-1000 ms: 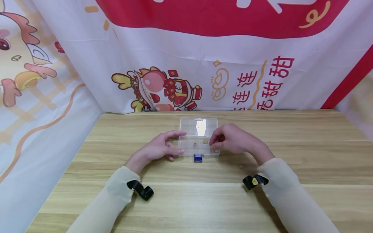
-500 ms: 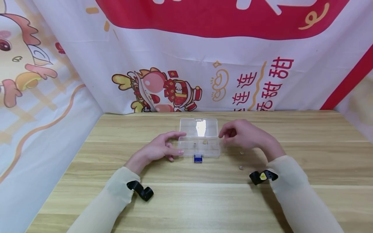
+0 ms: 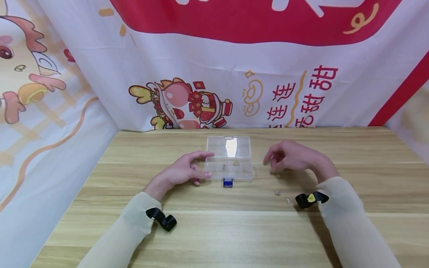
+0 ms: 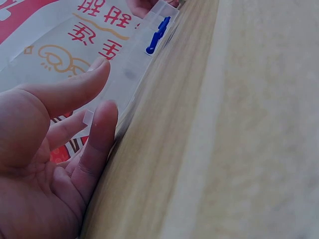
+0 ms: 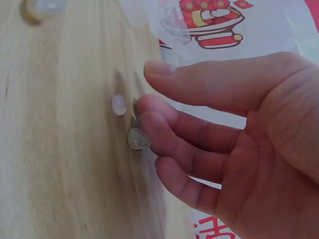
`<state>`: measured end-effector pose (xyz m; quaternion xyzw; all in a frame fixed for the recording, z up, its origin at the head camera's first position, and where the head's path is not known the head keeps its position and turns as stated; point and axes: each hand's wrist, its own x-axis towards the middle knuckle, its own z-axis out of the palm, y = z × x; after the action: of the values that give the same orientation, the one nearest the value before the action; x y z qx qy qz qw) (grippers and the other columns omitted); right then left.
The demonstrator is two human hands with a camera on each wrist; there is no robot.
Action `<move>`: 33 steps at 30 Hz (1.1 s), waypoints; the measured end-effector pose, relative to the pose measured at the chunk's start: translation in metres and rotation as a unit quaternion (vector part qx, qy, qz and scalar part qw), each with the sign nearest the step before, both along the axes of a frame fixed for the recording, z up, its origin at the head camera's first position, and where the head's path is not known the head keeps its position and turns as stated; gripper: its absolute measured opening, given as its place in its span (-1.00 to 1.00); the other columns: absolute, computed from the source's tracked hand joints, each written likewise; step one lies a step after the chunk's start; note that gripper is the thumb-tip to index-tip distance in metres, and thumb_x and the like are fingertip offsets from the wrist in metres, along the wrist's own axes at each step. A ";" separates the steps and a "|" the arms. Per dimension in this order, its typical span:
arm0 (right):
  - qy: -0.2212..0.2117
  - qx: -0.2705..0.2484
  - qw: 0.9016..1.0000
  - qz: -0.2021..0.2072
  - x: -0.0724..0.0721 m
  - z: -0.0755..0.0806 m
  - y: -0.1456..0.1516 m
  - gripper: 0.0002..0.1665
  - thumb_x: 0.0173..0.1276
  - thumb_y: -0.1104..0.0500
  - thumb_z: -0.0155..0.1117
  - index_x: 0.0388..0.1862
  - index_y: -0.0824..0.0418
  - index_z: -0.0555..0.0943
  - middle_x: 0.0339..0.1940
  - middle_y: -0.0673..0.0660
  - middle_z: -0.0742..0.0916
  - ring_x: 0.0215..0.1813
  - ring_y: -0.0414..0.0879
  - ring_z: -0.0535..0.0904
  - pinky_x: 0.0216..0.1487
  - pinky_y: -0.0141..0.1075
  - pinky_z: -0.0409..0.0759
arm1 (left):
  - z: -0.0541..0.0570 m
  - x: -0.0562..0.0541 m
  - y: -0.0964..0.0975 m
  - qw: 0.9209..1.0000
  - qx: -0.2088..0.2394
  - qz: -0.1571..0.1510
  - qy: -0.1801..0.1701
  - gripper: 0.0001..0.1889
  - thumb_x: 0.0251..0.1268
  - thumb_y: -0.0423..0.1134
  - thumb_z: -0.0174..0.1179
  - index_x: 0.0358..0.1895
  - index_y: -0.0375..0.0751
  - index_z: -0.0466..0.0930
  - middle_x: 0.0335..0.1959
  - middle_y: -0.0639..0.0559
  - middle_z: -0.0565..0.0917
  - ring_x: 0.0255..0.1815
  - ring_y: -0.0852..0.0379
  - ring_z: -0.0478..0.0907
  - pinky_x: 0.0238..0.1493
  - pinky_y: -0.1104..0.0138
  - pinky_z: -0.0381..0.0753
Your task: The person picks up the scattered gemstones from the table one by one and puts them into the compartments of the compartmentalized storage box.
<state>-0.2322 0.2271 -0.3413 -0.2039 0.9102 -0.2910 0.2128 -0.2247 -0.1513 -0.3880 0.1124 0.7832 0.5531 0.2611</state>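
Observation:
A clear plastic organizer box (image 3: 246, 175) lies with its lid (image 3: 218, 145) folded back and a blue latch (image 3: 228, 182) at the front. My left hand (image 3: 182, 169) holds its left end, thumb at the near corner and index finger by the hinge. Small stones sit in compartments, among them a yellowish stone (image 3: 236, 163). My right hand (image 3: 291, 156) is low over the table, right of the box, thumb apart from its loosely bent fingers. In the right wrist view a clear stone (image 5: 138, 139) lies right by these fingertips, with a whitish stone (image 5: 118, 105) close by.
Two more loose stones lie nearer the person: a greyish stone (image 3: 277, 192) and a clear stone (image 3: 288, 200). The wooden table (image 3: 214, 234) meets a printed cloth (image 3: 187, 56) at its back edge.
My right hand has left the box's right-hand compartments and moved right to the loose stones. A stone near the sleeve has come into view. The left hand and box have stayed put.

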 end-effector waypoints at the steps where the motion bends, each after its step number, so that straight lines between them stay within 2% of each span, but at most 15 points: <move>1: -0.003 0.000 1.000 -0.002 0.000 -0.001 0.001 -0.77 0.39 0.24 0.47 0.01 0.08 0.78 -0.28 0.08 0.74 -0.23 -0.05 0.58 -0.18 -0.27 0.57 | 0.000 0.000 0.000 1.000 0.000 0.000 0.000 -0.21 0.30 -0.31 0.50 0.58 0.15 0.42 0.57 -0.05 0.35 -0.48 0.13 0.60 -0.36 0.37 0.74; 9: 0.002 0.006 1.000 -0.013 -0.001 0.003 0.009 -0.78 0.39 0.20 0.48 -0.01 0.05 0.78 -0.25 0.08 0.73 -0.18 -0.03 0.57 -0.10 -0.22 0.55 | 0.000 -0.001 0.001 1.000 -0.008 0.000 0.001 -0.21 0.29 -0.27 0.51 0.57 0.21 0.42 0.57 -0.03 0.36 -0.48 0.12 0.61 -0.32 0.35 0.75; 19: -0.065 0.023 0.998 0.000 -0.001 0.001 0.015 -0.74 0.30 0.18 0.57 -0.06 0.15 0.74 -0.31 0.06 0.69 -0.20 -0.07 0.54 -0.11 -0.25 0.50 | 0.000 0.000 0.001 1.000 -0.005 0.002 0.003 -0.21 0.29 -0.29 0.51 0.57 0.18 0.42 0.59 -0.04 0.34 -0.49 0.14 0.61 -0.34 0.36 0.75; 28: -0.048 0.041 0.998 -0.010 -0.004 -0.003 0.010 -0.88 0.39 0.20 0.48 -0.12 0.11 0.73 -0.27 0.08 0.67 -0.18 -0.03 0.52 -0.14 -0.24 0.49 | 0.001 0.000 0.000 1.000 -0.008 0.002 0.005 -0.22 0.30 -0.28 0.51 0.57 0.19 0.42 0.59 -0.03 0.34 -0.50 0.13 0.61 -0.34 0.36 0.75; 33: -0.038 0.045 0.998 -0.016 -0.005 -0.004 0.010 -0.82 0.38 0.12 0.52 -0.11 0.11 0.72 -0.27 0.07 0.66 -0.20 -0.04 0.51 -0.19 -0.24 0.48 | 0.000 0.000 0.001 1.000 -0.010 0.002 0.004 -0.23 0.31 -0.27 0.50 0.56 0.20 0.43 0.58 -0.02 0.35 -0.50 0.13 0.60 -0.34 0.37 0.75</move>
<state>-0.2372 0.2372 -0.3454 -0.1687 0.9165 -0.2609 0.2519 -0.2250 -0.1506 -0.3879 0.1106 0.7898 0.5453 0.2580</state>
